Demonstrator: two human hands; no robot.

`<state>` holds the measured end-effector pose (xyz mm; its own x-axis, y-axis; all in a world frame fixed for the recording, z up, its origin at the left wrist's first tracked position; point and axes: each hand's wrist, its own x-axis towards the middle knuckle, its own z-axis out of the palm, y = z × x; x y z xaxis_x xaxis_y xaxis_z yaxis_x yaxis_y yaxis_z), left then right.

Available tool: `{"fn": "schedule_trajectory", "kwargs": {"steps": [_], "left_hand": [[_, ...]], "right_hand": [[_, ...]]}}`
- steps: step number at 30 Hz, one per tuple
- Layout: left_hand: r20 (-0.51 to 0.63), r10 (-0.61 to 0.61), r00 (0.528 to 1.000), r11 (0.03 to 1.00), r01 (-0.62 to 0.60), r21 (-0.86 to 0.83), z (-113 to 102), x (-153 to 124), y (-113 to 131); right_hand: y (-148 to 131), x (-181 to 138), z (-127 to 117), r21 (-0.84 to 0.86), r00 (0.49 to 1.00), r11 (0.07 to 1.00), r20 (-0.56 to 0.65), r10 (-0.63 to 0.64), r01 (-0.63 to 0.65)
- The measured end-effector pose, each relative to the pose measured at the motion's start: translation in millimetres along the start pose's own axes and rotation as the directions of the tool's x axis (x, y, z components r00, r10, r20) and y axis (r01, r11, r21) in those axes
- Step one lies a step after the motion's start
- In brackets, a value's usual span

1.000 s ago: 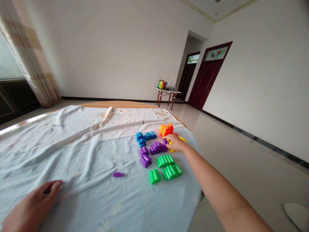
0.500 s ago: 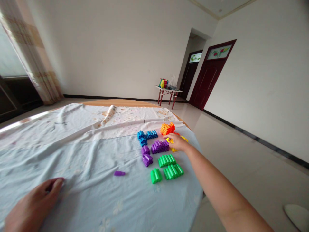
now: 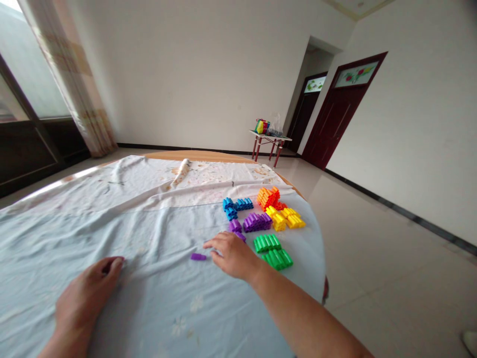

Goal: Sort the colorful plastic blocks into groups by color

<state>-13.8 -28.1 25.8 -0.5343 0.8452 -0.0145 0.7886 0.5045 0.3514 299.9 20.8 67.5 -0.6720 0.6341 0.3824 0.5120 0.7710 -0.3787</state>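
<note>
Colourful plastic blocks lie in groups on a light blue cloth (image 3: 130,233): blue blocks (image 3: 236,205), orange blocks (image 3: 269,197), yellow blocks (image 3: 286,219), purple blocks (image 3: 255,222) and green blocks (image 3: 274,250). A single purple block (image 3: 198,257) lies apart, left of them. My right hand (image 3: 231,253) hovers palm down just right of that loose block, fingers spread, holding nothing, and it hides part of the green and purple groups. My left hand (image 3: 87,291) rests flat on the cloth at the near left.
The table edge (image 3: 318,258) drops off right beside the blocks. A rolled white item (image 3: 181,171) lies at the far side of the cloth. A small red-legged side table (image 3: 269,144) with bags stands by the dark doors. A curtain (image 3: 70,79) hangs at left.
My right hand has pulled back from the yellow blocks toward me and left, and is now beside the loose purple block. The view has shifted, and my left hand stays on the cloth.
</note>
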Motion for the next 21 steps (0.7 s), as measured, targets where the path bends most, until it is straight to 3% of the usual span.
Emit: {"fn": "schedule_trajectory", "kwargs": {"steps": [4,10,17,21], "left_hand": [[0.083,-0.045,0.996,0.998,0.048,-0.034,-2.8,0.6,2.9],[0.052,-0.017,0.999,0.996,0.021,-0.084,-0.9,2.0,-0.7],[0.061,-0.01,0.998,0.996,0.015,-0.085,-0.2,2.8,-1.3],[0.026,0.013,1.0,0.997,-0.011,-0.072,2.1,3.6,-5.4]], "right_hand": [[-13.5,11.6,32.9,-0.129,0.997,0.991,0.059,0.042,-0.034],[-12.6,18.7,53.6,-0.251,0.982,0.959,0.106,0.159,-0.129],[-12.3,6.5,51.0,-0.118,0.991,0.992,0.129,-0.023,0.038],[-14.1,-4.1,50.7,-0.082,0.986,0.994,0.158,-0.061,0.075]]}}
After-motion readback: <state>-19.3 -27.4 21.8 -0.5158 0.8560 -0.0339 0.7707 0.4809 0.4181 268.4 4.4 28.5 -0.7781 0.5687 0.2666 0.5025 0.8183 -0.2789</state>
